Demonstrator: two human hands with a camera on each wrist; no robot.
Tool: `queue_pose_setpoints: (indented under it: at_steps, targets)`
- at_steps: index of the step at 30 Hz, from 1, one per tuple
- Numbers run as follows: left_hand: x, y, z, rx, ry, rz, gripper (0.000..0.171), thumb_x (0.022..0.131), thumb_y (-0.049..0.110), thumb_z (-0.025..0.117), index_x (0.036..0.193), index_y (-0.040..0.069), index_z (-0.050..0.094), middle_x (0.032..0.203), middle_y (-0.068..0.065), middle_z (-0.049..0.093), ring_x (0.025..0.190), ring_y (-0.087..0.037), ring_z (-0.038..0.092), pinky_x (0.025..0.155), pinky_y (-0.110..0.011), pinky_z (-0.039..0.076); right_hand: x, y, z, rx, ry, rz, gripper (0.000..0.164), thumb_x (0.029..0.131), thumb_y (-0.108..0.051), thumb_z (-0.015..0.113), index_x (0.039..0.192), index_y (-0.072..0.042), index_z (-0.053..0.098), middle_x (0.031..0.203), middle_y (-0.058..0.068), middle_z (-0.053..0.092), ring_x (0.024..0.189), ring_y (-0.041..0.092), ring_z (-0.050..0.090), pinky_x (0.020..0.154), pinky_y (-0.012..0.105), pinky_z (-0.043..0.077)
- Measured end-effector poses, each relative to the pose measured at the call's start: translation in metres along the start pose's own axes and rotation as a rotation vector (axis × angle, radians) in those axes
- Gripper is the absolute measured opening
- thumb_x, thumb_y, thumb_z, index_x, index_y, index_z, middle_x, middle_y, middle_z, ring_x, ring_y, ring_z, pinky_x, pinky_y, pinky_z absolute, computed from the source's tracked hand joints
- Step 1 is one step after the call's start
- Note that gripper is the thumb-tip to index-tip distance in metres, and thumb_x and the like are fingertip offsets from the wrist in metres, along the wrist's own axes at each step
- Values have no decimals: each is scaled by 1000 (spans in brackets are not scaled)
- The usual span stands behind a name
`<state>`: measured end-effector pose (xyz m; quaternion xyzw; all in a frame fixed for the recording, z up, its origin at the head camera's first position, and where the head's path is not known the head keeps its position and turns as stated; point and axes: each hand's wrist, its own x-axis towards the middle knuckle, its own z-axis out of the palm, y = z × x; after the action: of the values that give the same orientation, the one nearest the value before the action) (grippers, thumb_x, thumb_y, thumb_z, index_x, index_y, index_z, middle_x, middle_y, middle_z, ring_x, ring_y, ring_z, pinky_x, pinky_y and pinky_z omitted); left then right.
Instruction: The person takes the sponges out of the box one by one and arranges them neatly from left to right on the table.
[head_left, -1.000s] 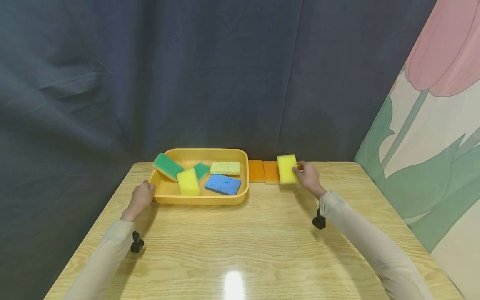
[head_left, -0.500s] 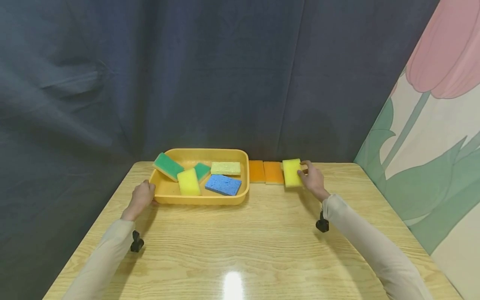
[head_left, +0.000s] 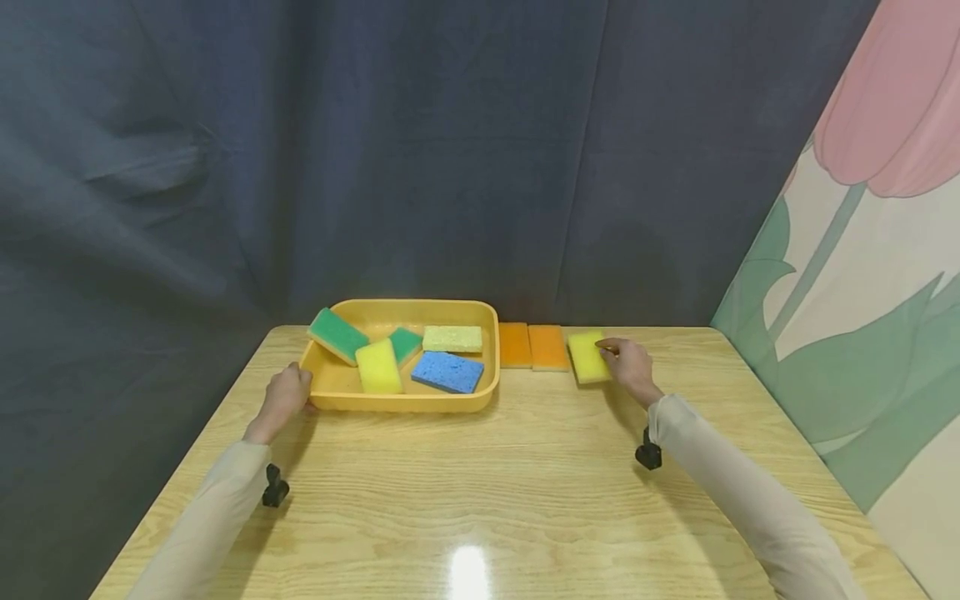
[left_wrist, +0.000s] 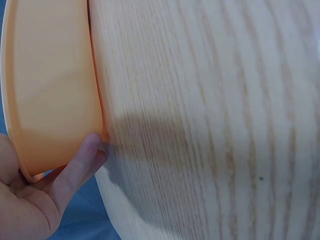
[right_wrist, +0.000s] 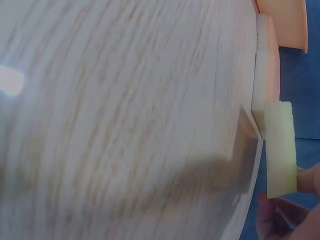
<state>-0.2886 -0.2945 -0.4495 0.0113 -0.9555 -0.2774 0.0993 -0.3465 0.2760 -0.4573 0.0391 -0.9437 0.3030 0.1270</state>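
At the tub's left end my left hand (head_left: 285, 393) grips the yellow plastic tub (head_left: 405, 402). The left wrist view shows its fingers (left_wrist: 75, 172) against the outer wall and the thumb at the rim. My right hand (head_left: 632, 368) pinches a yellow sponge (head_left: 587, 358) by its right edge, just right of two orange-topped sponges (head_left: 514, 345) lying side by side against the tub. In the right wrist view the held yellow sponge (right_wrist: 280, 150) is seen edge-on, slightly above the table; whether it touches the neighbouring sponge is unclear.
Inside the tub lie a blue sponge (head_left: 447, 372), a pale yellow sponge (head_left: 452, 338), a bright yellow sponge (head_left: 378, 367) and a green-topped sponge (head_left: 406, 343). Another green-topped sponge (head_left: 338, 336) leans on the left rim. A dark curtain (head_left: 450, 167) hangs behind the wooden table (head_left: 450, 483).
My right hand has carried the yellow sponge rightward and down, uncovering the second orange-topped sponge. The left hand and the tub have stayed in place.
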Motion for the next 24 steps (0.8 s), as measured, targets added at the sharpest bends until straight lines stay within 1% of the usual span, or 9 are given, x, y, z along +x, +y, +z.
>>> queue_pose_setpoints:
  at_steps: [4,6,13,16,19,24]
  targets:
    - [0,0,1,15,-1,1,27,100,6,33,90,-15,49,74,-28,55,68,-38,58,69,-58,50,2,1,3,-1,0,0,27,100,-9,55,119,6,66,115,28,65,101,46,62,83,59,45]
    - [0,0,1,13,-3,-1,28,100,6,33,90,-15,48,74,-27,54,67,-37,57,68,-57,50,3,2,4,-1,-1,-1,27,100,-9,55,118,7,66,115,28,65,105,47,61,85,61,44]
    - [0,1,2,14,12,6,26,99,5,34,88,-14,48,72,-24,53,64,-34,54,64,-54,50,5,2,4,20,-45,6,32,102,-14,53,122,9,63,120,29,62,111,48,58,91,62,42]
    - [-1,1,1,11,9,12,26,100,4,33,88,-13,48,71,-22,51,62,-31,51,61,-51,49,5,1,4,28,-87,20,39,103,-20,54,125,10,61,125,31,59,114,49,56,94,61,42]
    - [-2,3,-1,6,4,9,26,100,5,33,88,-13,48,71,-20,50,61,-30,50,60,-49,49,6,1,2,26,-136,31,48,103,-28,54,129,13,56,130,33,54,117,50,53,96,59,42]
    - [-3,4,-2,-8,-8,-1,26,100,5,32,89,-13,48,71,-20,50,61,-29,50,58,-46,48,8,2,2,12,-201,37,67,98,-39,60,133,17,49,137,37,45,124,52,46,102,58,39]
